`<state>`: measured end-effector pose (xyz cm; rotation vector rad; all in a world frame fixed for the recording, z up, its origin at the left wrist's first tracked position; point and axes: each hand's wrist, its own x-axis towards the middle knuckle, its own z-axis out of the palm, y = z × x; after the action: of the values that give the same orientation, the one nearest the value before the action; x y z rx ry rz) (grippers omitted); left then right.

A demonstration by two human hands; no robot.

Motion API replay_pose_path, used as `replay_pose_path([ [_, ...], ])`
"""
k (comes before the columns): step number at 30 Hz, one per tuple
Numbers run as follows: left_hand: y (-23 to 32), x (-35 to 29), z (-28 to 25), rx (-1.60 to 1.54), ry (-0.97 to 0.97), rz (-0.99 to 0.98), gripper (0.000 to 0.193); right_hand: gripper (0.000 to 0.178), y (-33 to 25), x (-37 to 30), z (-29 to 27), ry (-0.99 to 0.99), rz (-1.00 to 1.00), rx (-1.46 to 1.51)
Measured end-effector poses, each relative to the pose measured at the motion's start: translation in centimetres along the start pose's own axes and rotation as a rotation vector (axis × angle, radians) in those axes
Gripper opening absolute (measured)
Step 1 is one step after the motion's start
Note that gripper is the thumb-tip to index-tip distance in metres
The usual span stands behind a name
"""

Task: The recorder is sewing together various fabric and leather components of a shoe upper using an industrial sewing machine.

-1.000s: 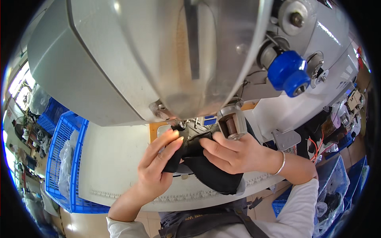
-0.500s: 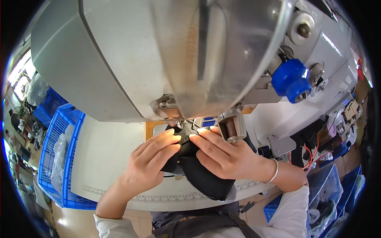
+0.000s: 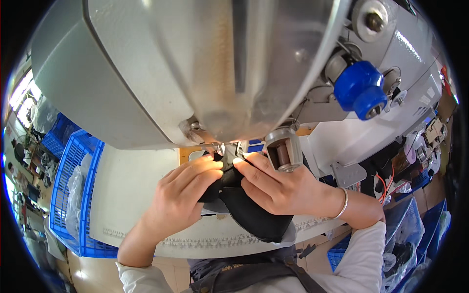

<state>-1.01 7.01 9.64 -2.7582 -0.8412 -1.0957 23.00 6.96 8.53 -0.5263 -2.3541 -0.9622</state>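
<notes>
A black padded fabric piece (image 3: 256, 215) lies under the sewing machine's needle area, its rounded lobe hanging toward me over the table's front edge. My left hand (image 3: 183, 188) grips the piece's left part, fingers bent and tips close to the metal presser foot (image 3: 238, 149). From the other side my right hand (image 3: 281, 188), with a bangle at the wrist, holds the fabric between thumb and fingers, fingertips just right of the foot. The fingers hide much of the fabric's upper edge, and the stitching point itself is hard to make out.
The sewing machine head (image 3: 122, 83) fills the upper view, with a blue tension knob (image 3: 359, 90) and a small bobbin holder (image 3: 283, 151) right of the needle. A white table (image 3: 132, 195) bears a printed ruler. Blue crates (image 3: 88, 210) stand left; bagged goods (image 3: 405, 229) sit right.
The fabric's hanging lobe has moved slightly up toward the machine. Both hands keep their hold beside the foot, with small finger shifts. The whole view has tilted a little.
</notes>
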Motion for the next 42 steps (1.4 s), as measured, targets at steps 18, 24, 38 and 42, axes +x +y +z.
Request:
replay_pose_path([
  [18,0.0,0.3,0.5,-0.046,0.028,-0.064,0.045,0.011,1.6,0.5,-0.3,-0.012,-0.092,-0.024],
  [24,1.4,0.2,1.0,-0.020,0.039,-0.163,0.048,0.012,3.9,0.0,0.4,0.000,-0.221,-0.005],
  [38,1.4,-0.3,2.2,-0.021,0.071,-0.179,0.049,0.018,5.2,-1.2,1.6,0.112,-0.389,-0.097],
  [42,1.7,-0.7,3.3,0.083,0.177,-0.125,0.037,0.017,5.2,-1.2,1.6,0.144,-0.369,-0.044],
])
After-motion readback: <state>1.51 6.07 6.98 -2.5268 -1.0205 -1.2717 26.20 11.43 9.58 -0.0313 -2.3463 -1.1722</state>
